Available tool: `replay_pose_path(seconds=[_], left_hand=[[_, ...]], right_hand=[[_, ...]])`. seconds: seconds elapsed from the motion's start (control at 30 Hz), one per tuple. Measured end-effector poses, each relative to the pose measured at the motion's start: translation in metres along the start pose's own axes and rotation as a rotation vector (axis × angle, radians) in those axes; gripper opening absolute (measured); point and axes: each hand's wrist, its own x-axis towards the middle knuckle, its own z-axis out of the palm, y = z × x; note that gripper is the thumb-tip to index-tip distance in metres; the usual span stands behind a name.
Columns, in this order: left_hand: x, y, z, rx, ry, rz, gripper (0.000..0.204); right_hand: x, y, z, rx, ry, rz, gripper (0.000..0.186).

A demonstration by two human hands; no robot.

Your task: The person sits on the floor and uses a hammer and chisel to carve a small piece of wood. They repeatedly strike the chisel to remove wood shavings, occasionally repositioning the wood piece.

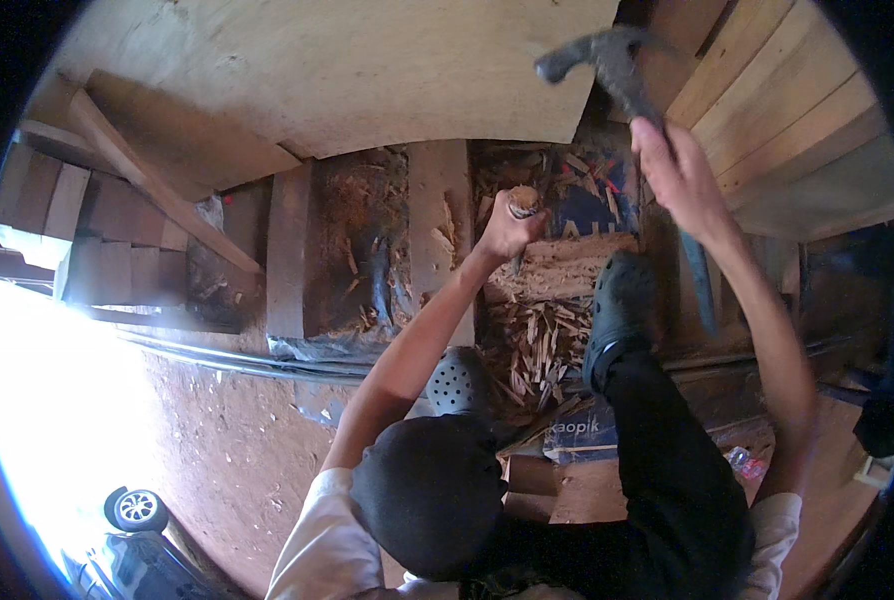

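My left hand (510, 238) is wrapped around a chisel (524, 199), its worn wooden butt pointing up. A bit of the chisel's blade shows below my fist, against a rough, chipped block of wood (567, 268). Up to the right, my right hand (679, 180) grips a claw hammer (619, 75) by its handle. The hammer head is raised above and to the right of the chisel, apart from it. My right foot, in a grey-green clog (622, 305), is at the right end of the block. Wood chips (542, 345) lie heaped just nearer than the block.
A plywood sheet (337, 70) spans the far side. Stacked planks (782, 95) stand at the far right. A wooden beam (439, 220) lies left of the block. Long dark pipes (237, 362) cross at left. My left clog (455, 382) is near the chips. A car (132, 560) shows lower left.
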Motion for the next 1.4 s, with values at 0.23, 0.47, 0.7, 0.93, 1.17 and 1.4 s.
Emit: replay_pose_path(seconds=[0.23, 0.47, 0.7, 0.93, 1.17, 1.4], left_hand=[[0.010, -0.002, -0.002, 0.116, -0.069, 0.168, 0.023], [0.010, -0.012, -0.005, -0.197, 0.097, -0.066, 0.022], [-0.005, 0.005, 0.008, 0.088, -0.073, 0.067, 0.015], [-0.003, -0.014, 0.001, -0.075, -0.001, 0.043, 0.022], [-0.002, -0.009, 0.009, 0.041, 0.016, 0.047, 0.020], [-0.006, -0.008, 0.004, -0.024, 0.038, 0.013, 0.019]], right_hand=[[-0.004, 0.026, 0.005, -0.490, -0.280, 0.139, 0.048], [-0.007, 0.013, -0.004, -0.088, 0.124, 0.132, 0.049], [-0.023, 0.029, 0.034, -0.356, -0.058, -0.321, 0.039], [-0.037, 0.006, 0.005, 0.134, 0.148, 0.003, 0.033], [-0.035, 0.019, 0.037, -0.376, 0.004, -0.185, 0.040], [-0.051, -0.003, 0.003, 0.175, 0.101, 0.175, 0.030]])
